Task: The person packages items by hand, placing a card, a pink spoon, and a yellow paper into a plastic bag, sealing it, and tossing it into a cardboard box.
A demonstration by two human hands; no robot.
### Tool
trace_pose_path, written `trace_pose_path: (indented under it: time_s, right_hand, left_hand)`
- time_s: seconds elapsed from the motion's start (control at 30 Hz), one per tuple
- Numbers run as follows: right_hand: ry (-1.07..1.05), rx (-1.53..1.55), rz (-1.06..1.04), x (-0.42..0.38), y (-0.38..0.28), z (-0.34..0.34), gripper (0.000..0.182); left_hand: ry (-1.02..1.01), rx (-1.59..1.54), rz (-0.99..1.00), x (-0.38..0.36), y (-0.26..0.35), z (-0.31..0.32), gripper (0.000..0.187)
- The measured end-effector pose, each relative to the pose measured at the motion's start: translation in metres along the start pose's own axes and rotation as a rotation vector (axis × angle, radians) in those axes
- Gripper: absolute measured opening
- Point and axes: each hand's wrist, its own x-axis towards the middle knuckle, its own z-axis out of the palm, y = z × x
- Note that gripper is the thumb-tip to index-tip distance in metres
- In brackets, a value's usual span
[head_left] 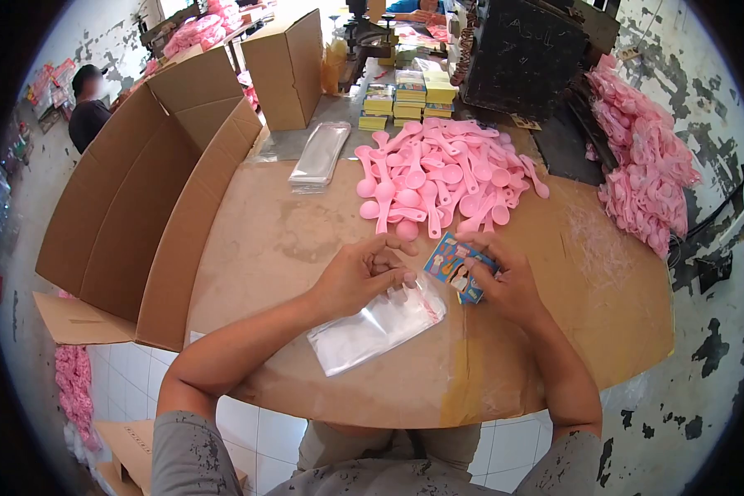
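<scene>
My right hand (508, 279) grips a blue printed card (448, 263) with pictures on it, thumb across its face. To its left, my left hand (364, 271) hovers over a stack of clear plastic bags (372, 331), its fingers loosely bent and the thumb apart from the index finger. The thumb tip is right at the bags' upper edge. Just beyond both hands lies a big heap of pink plastic spoons (430, 178), some with round bowls facing up.
Another pile of clear bags (320, 155) lies behind my left hand. Stacks of small cards (409, 95) stand at the back beside a dark metal box (521, 58). An open carton (198, 223) flanks the left; pink bagged items (641, 157) hang right. A person (88, 112) is at far left.
</scene>
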Motion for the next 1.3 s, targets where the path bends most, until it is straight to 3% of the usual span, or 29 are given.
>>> trace_pose_path:
  time_s: [0.13, 0.23, 0.33, 0.43, 0.53, 0.83, 0.93, 1.13, 1.23, 1.3]
  right_hand:
    - [-0.074, 0.025, 0.007, -0.001, -0.007, 0.002, 0.033]
    - [0.030, -0.082, -0.015, 0.003, -0.002, -0.005, 0.035]
    - [-0.078, -0.124, 0.019, 0.003, -0.003, -0.009, 0.035]
    - [-0.071, 0.087, 0.017, 0.000, -0.005, 0.000, 0.035]
    - [-0.119, 0.024, -0.068, 0.000, -0.010, 0.001, 0.035]
    - [-0.454, -0.233, -0.130, -0.002, -0.018, 0.001, 0.036]
    - [-0.348, -0.069, -0.088, -0.010, -0.016, 0.012, 0.041]
    - [-0.406, -0.021, -0.066, -0.009, -0.005, 0.009, 0.044]
    - [-0.289, -0.022, -0.129, -0.014, -0.002, 0.020, 0.044]
    - [-0.210, 0.137, 0.051, -0.010, -0.016, 0.016, 0.042]
  left_hand:
    - [-0.027, 0.137, 0.045, -0.003, 0.006, -0.001, 0.035]
    - [-0.008, 0.105, 0.096, -0.003, 0.007, 0.001, 0.039]
    - [-0.009, 0.070, 0.093, -0.002, 0.004, 0.000, 0.042]
    - [-0.010, 0.120, 0.104, -0.003, 0.004, 0.000, 0.045]
    - [-0.020, 0.139, 0.089, -0.003, 0.006, 0.001, 0.047]
    - [-0.069, 0.259, 0.131, -0.007, 0.007, 0.008, 0.061]
    - [-0.092, 0.356, 0.175, -0.011, 0.015, 0.013, 0.063]
    - [-0.091, 0.372, 0.207, -0.012, 0.021, 0.015, 0.062]
    - [-0.079, 0.407, 0.193, -0.013, 0.028, 0.016, 0.057]
    - [-0.033, 0.352, 0.172, -0.012, 0.023, 0.014, 0.054]
